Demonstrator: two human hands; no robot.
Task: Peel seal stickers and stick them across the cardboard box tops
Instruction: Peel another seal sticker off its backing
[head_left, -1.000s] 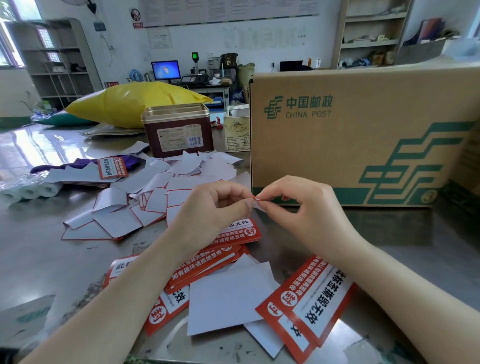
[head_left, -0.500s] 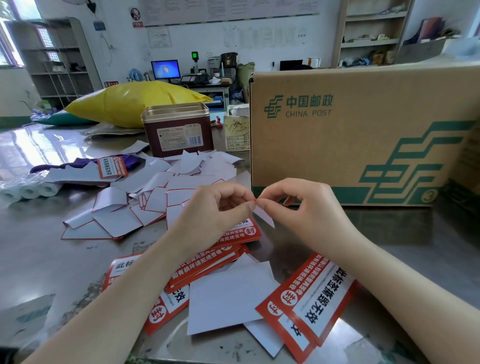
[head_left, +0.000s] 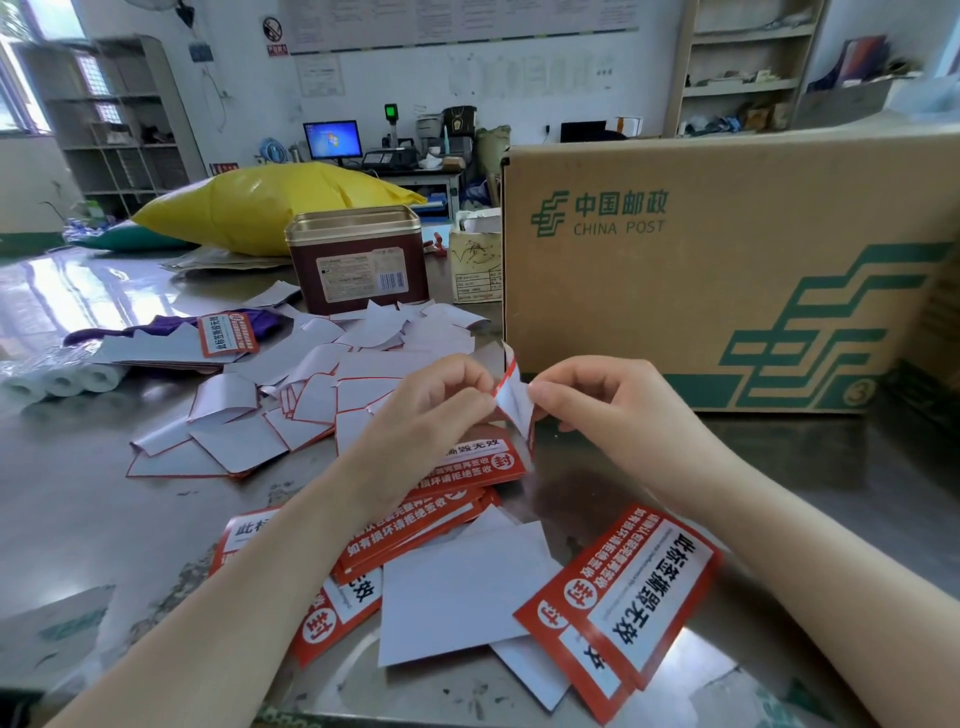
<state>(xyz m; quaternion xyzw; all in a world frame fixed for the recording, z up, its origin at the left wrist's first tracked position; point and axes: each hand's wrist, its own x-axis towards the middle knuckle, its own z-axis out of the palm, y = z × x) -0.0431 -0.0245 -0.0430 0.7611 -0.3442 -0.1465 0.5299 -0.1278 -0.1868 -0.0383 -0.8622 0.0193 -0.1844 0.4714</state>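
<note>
My left hand (head_left: 431, 410) and my right hand (head_left: 597, 400) pinch one red-and-white seal sticker (head_left: 514, 400) between them, just above the table. Its white backing is split away from the red-edged layer at the top corner. Under my hands lies a loose stack of red seal stickers (head_left: 415, 519), and several more (head_left: 623, 597) sit near my right forearm. A big China Post cardboard box (head_left: 727, 270) stands upright right behind my hands; its top is barely visible.
A heap of peeled white backing papers (head_left: 311, 384) covers the metal table (head_left: 78, 509) to the left. Behind it stand a dark red tin (head_left: 358, 260) and a yellow sack (head_left: 260, 202). Paper rolls (head_left: 57, 379) lie at the far left.
The sticker's corner has opened up: my hands have pulled the backing and the sticker layer apart, and a larger white flap now shows between my fingertips.
</note>
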